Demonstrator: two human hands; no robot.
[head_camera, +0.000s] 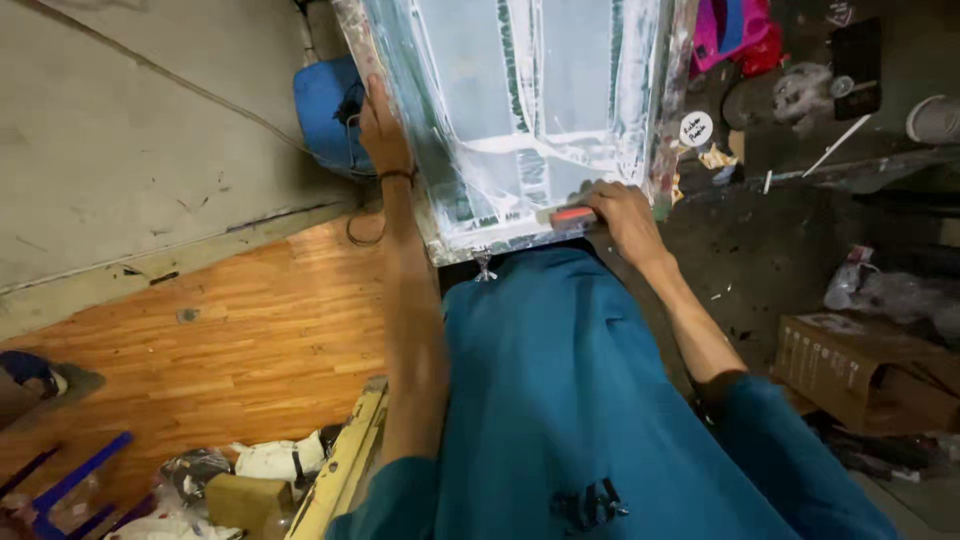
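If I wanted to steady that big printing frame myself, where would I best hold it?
Probably by the long side rail, from the outside, as the left hand does: palm on the rail of the screen frame, fingers off the wet, paint-smeared mesh. The frame lies flat and its rails are stiff and straight, so they give a firm hold. The right hand grips an orange-handled squeegee near the bottom rail.

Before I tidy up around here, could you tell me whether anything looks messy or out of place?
The screen frame is smeared with dried white paint. The left hand holds its side and the right hand presses a red-edged tool on its mesh. Crumpled bags and rags litter the wooden floor.
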